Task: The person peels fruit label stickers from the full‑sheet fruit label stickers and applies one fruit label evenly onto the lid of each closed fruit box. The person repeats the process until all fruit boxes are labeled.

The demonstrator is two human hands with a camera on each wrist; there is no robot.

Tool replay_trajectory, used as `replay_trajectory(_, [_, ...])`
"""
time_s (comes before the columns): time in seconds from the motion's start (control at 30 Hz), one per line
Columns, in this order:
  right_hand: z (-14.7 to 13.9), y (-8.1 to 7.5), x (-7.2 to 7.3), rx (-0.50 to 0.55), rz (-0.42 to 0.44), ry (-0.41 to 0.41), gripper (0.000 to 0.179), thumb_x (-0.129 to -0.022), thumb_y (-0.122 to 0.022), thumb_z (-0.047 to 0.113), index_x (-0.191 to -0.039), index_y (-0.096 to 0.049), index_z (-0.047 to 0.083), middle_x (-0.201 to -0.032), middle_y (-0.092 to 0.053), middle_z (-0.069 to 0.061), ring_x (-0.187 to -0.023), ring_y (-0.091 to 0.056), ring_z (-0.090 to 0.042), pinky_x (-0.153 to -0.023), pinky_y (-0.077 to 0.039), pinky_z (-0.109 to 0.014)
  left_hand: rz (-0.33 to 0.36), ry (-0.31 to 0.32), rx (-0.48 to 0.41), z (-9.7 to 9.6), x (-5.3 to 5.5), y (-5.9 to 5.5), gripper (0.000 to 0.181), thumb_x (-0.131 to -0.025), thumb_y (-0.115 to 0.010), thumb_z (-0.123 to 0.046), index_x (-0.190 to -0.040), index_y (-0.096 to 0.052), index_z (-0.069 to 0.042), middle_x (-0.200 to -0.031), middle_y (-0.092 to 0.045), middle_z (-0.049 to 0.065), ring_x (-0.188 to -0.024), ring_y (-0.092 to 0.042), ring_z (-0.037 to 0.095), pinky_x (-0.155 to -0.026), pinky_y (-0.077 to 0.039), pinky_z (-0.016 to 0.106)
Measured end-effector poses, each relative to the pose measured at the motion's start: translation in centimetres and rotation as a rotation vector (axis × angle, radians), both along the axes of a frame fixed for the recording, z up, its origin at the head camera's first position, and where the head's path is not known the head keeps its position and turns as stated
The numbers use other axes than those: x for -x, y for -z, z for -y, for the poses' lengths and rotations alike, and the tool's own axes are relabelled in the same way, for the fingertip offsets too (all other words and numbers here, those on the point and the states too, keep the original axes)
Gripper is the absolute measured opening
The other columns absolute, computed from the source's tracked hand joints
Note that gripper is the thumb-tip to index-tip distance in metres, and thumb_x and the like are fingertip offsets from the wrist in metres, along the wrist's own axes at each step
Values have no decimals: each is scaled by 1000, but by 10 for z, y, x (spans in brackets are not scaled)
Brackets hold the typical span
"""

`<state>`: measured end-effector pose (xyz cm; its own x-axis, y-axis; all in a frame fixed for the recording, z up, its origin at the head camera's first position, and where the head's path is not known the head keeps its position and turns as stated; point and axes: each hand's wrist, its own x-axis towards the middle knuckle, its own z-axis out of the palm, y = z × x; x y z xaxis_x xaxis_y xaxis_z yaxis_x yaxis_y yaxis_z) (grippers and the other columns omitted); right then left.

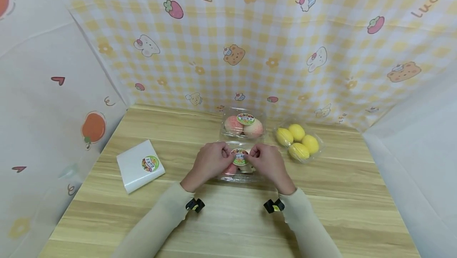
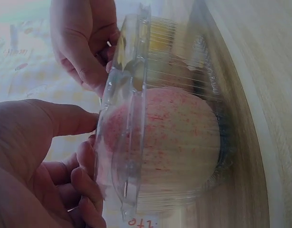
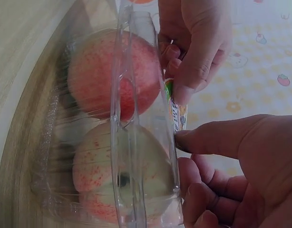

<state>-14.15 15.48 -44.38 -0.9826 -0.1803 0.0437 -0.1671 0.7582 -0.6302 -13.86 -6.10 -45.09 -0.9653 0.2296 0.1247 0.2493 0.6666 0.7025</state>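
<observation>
A clear plastic clamshell box [image 1: 247, 177] with two peaches [image 2: 179, 137] inside sits between the hands. On its lid lies a round fruit label [image 1: 240, 159], seen edge-on in the right wrist view. My left hand [image 1: 212, 159] touches the label's left side with its straight thumb, the other fingers bent beside the lid. From the right, my right hand [image 1: 269, 163] sets its thumb on the label's other side. Its remaining fingers are loosely bent at the lid, apart from the thumb. The thumbs face each other across the label.
Behind stands another clear box of peaches [image 1: 233, 125] bearing a similar label [image 1: 246, 119]. To the right is a clear pack of several lemons [image 1: 299, 151]. A white label-backing sheet or booklet [image 1: 133, 167] with a round label lies at left. A patterned curtain [image 1: 228, 79] borders the wooden table [image 1: 339, 210].
</observation>
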Motion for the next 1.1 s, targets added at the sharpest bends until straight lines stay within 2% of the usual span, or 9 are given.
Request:
replay_trajectory(0.23, [1,2,1,-64,-44,-6,28,-93,-90,27,-80,-67,15,-67,-61,5,-58,-55,-13,-56,-44,-33,-47,-7,98,-2,1,2,22,-92,-87,-27,-82,-69,-18,-69,-60,-10,-63,-56,10,-56,-45,30])
replay_trajectory(0.37, [1,2,0,-73,-61,-15,28,-91,-90,27,-81,-66,15,-68,-60,5,-60,-54,-13,-57,-44,-34,-73,-13,122,-3,0,2,21,-90,-87,-28,-85,-70,-16,-70,-58,-8,-63,-55,11,-55,-43,30])
replay_trajectory(0.63, [-1,3,-4,-43,-94,-61,20,-90,-90,14,-88,-69,13,-76,-64,5,-67,-57,-13,-62,-49,-34,-113,-35,149,-1,-3,3,18,-90,-88,-25,-95,-75,-13,-76,-60,-6,-68,-55,12,-60,-46,32])
replay_trajectory(0.73, [-4,5,-5,-23,-145,-136,15,-89,-87,5,-94,-76,12,-87,-69,3,-72,-60,-13,-65,-53,-32,-189,19,188,0,-5,3,13,-91,-86,-23,-98,-79,-14,-78,-58,-6,-71,-54,14,-62,-46,32])
replay_trajectory(0.9, [-6,8,-6,13,-236,-290,20,-87,-83,-5,-99,-82,12,-103,-75,1,-77,-64,-14,-69,-55,-29,-310,150,241,-1,-10,2,13,-93,-83,-19,-106,-84,-13,-84,-62,-1,-78,-55,19,-69,-46,34])
replay_trajectory(1.0, [-5,9,-7,22,-264,-334,20,-88,-82,-6,-98,-83,11,-109,-78,0,-82,-68,-16,-72,-58,-32,-332,176,244,-2,-10,3,13,-94,-83,-17,-107,-85,-13,-85,-63,-1,-78,-55,19,-70,-46,33])
replay_trajectory(1.1, [-6,10,-8,25,-279,-337,18,-88,-83,-5,-97,-85,10,-113,-79,-1,-89,-73,-18,-76,-62,-37,-356,165,242,-1,-9,6,12,-95,-84,-16,-106,-85,-13,-86,-64,-2,-78,-54,19,-69,-45,32])
